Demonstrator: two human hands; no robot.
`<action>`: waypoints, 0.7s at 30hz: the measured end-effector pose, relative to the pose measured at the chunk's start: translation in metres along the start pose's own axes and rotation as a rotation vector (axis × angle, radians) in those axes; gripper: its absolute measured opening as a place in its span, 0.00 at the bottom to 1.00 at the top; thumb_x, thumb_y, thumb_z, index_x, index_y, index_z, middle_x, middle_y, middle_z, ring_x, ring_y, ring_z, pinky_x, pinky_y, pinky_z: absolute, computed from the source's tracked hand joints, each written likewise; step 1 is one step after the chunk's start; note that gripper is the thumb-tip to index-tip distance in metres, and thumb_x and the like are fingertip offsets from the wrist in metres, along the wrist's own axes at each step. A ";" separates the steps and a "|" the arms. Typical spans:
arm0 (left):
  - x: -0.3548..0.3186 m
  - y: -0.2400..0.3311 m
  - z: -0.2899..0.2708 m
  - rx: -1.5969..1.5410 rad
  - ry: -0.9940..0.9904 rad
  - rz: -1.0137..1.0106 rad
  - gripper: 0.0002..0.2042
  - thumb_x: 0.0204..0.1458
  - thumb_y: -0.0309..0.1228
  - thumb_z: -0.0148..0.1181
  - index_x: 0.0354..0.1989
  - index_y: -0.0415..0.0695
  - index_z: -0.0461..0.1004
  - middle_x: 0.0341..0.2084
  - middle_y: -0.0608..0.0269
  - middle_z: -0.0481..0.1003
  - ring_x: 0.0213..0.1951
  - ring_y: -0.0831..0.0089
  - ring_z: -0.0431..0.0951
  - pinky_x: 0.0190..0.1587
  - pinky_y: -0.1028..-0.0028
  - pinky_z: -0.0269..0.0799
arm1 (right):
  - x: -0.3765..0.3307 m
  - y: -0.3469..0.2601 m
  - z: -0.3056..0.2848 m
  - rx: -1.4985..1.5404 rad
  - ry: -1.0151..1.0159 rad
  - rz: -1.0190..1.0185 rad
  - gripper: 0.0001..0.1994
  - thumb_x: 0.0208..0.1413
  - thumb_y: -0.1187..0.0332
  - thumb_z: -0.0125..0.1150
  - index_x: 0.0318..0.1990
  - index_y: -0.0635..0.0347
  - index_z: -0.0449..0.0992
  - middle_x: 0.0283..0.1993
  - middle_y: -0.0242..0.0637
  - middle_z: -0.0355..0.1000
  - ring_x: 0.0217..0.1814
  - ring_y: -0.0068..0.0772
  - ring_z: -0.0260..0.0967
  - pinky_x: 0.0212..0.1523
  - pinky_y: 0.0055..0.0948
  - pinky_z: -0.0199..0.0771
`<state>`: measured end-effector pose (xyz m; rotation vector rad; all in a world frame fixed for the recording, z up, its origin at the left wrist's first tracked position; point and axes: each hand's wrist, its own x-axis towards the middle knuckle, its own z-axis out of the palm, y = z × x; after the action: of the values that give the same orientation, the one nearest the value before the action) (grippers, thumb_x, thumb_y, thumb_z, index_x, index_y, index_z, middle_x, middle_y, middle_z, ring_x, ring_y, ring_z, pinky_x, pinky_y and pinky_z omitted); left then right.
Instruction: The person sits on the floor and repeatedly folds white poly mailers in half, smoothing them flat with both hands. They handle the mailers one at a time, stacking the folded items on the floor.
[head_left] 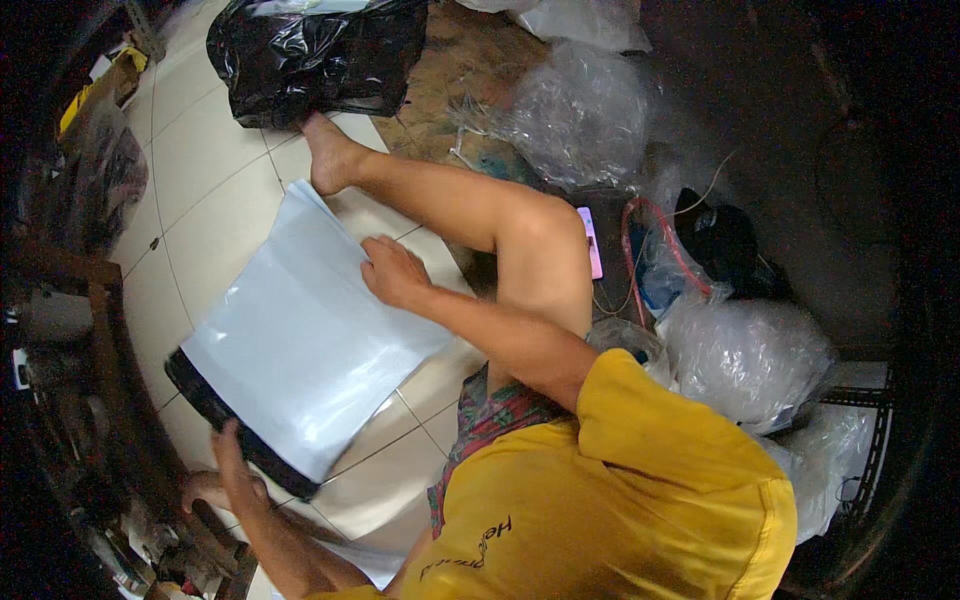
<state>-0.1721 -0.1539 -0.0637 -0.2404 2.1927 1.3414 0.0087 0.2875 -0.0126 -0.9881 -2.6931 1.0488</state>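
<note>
A stack of pale grey-white mailer bags (305, 340) lies flat on the white tiled floor (200, 190), its dark flap edge on the side nearest the person. Beyond the stack's far corner sits a black plastic sack (315, 55), bulging, though its contents cannot be seen. To the right of the stack, past the person's bent leg, clear plastic bags (745, 355) hold crumpled clear wrap, and another clear bundle (580, 110) lies further back.

The right hand (393, 272) rests palm down on the stack's right edge, fingers spread and flat, pressing rather than gripping, the forearm reaching across from the yellow sleeve. The left hand (232, 462) is at the stack's near dark edge, fingers stretched up against the flap, touching it; whether they pinch it cannot be told.
</note>
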 end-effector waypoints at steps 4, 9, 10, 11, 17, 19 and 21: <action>-0.072 -0.070 0.034 -0.467 -0.008 -0.120 0.23 0.54 0.23 0.56 0.60 0.38 0.65 0.50 0.54 0.74 0.48 0.60 0.76 0.52 0.65 0.74 | 0.007 -0.038 -0.018 -0.181 -0.077 -0.211 0.11 0.55 0.72 0.51 0.45 0.62 0.73 0.44 0.50 0.69 0.46 0.55 0.72 0.46 0.50 0.75; -0.089 -0.097 0.058 -0.551 0.058 -0.157 0.21 0.52 0.22 0.53 0.57 0.39 0.67 0.47 0.56 0.75 0.45 0.62 0.77 0.48 0.63 0.76 | -0.040 -0.070 0.061 -0.282 -0.196 -0.400 0.12 0.55 0.72 0.53 0.45 0.65 0.74 0.46 0.50 0.69 0.49 0.50 0.72 0.43 0.46 0.78; -0.091 -0.095 0.062 -0.560 0.094 -0.132 0.19 0.52 0.23 0.53 0.54 0.40 0.68 0.45 0.57 0.76 0.43 0.63 0.78 0.46 0.63 0.76 | -0.054 -0.070 0.070 -0.352 -0.290 -0.440 0.14 0.54 0.70 0.55 0.48 0.65 0.74 0.49 0.49 0.69 0.52 0.48 0.70 0.45 0.46 0.75; -0.091 -0.092 0.063 -0.549 0.075 -0.166 0.19 0.52 0.24 0.54 0.54 0.40 0.69 0.44 0.58 0.76 0.43 0.63 0.78 0.46 0.63 0.76 | -0.067 -0.069 0.078 -0.418 -0.381 -0.482 0.17 0.54 0.68 0.57 0.50 0.65 0.74 0.51 0.49 0.68 0.55 0.47 0.67 0.47 0.46 0.73; -0.114 -0.058 0.062 -0.663 -0.076 -0.240 0.19 0.54 0.36 0.58 0.52 0.41 0.72 0.42 0.59 0.78 0.44 0.59 0.78 0.47 0.60 0.76 | -0.045 -0.033 0.076 -0.233 -0.097 -0.394 0.25 0.51 0.60 0.63 0.55 0.61 0.73 0.59 0.55 0.65 0.64 0.55 0.59 0.60 0.52 0.62; -0.119 -0.046 0.068 -0.752 -0.114 -0.318 0.19 0.55 0.37 0.59 0.52 0.41 0.72 0.42 0.59 0.78 0.44 0.59 0.79 0.49 0.59 0.76 | -0.025 -0.021 0.072 -0.177 -0.105 -0.234 0.27 0.51 0.59 0.63 0.57 0.62 0.71 0.60 0.56 0.64 0.64 0.57 0.60 0.61 0.52 0.63; -0.127 -0.038 0.075 -0.810 -0.120 -0.355 0.18 0.55 0.38 0.58 0.51 0.41 0.73 0.43 0.59 0.79 0.45 0.59 0.79 0.52 0.59 0.74 | -0.005 -0.022 0.054 -0.105 -0.439 -0.013 0.29 0.51 0.60 0.62 0.60 0.64 0.68 0.61 0.58 0.64 0.64 0.59 0.61 0.63 0.50 0.64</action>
<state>-0.0238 -0.1242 -0.0505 -0.7783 1.3209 1.8887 -0.0154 0.2406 -0.0390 -0.8335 -3.1234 1.2617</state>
